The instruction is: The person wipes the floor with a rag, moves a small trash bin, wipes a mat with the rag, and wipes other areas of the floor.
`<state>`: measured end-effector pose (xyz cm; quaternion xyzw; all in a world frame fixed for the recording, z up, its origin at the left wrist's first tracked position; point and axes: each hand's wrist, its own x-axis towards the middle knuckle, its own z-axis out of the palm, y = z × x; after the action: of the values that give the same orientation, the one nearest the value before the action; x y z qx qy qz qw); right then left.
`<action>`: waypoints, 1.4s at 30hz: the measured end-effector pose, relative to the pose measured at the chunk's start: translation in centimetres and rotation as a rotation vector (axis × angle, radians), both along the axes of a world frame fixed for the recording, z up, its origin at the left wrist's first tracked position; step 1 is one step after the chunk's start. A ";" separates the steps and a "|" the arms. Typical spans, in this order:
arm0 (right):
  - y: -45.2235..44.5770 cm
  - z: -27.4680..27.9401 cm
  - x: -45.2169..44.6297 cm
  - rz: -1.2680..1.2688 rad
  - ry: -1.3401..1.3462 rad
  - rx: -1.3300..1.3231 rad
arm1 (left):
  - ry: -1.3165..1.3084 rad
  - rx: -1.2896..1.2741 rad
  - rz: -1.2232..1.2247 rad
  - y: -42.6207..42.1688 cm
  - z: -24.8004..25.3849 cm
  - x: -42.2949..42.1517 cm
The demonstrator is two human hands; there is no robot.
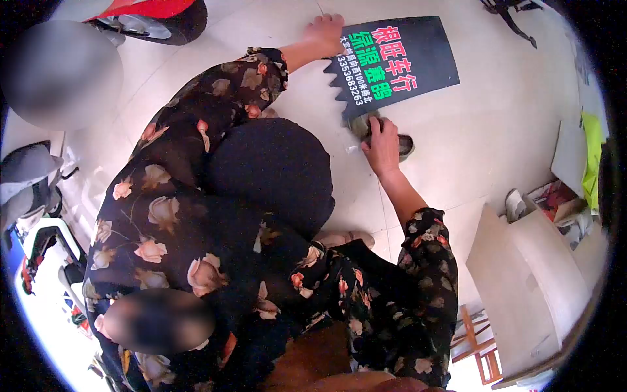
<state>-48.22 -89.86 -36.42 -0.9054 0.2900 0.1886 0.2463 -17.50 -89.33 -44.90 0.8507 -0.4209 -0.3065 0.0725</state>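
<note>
A black sheet [408, 59] with red, green and white Chinese lettering lies on the pale tiled floor. Its near left edge is cut in a zigzag. My left hand [324, 36] rests at the sheet's upper left corner, fingers stretched out and partly blurred. Just below the sheet's lower edge, my right hand [383, 145] curls over a grey-green, shoe-like object [406, 146] with a dark opening. My palm and fingers cover its middle, so its exact kind is unclear. My dark-trousered knee [271, 176] is bent between my arms.
A red vehicle part with a black wheel [186, 26] stands at the upper left. To the right are a pale board [499, 268], a box of mixed items [555, 196] and a yellow-green sheet [591, 157]. A wooden stool [480, 346] shows at lower right.
</note>
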 end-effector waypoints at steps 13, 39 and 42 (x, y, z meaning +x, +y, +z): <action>-8.9 4.2 -0.9 -0.547 -0.526 -0.140 | 1.284 -0.047 0.160 1.4 2.3 1.4; -26.4 0.1 6.0 -0.834 0.001 -0.492 | 1.338 -0.027 0.242 7.0 2.7 0.1; -24.8 -5.1 6.5 -0.501 -0.148 -0.448 | 1.328 0.009 0.254 7.5 1.9 0.2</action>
<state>-41.76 -114.65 -41.56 -0.8489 0.5188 -0.0124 0.1002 -17.31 -81.85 -43.00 0.5250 -0.1825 -0.7550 0.3479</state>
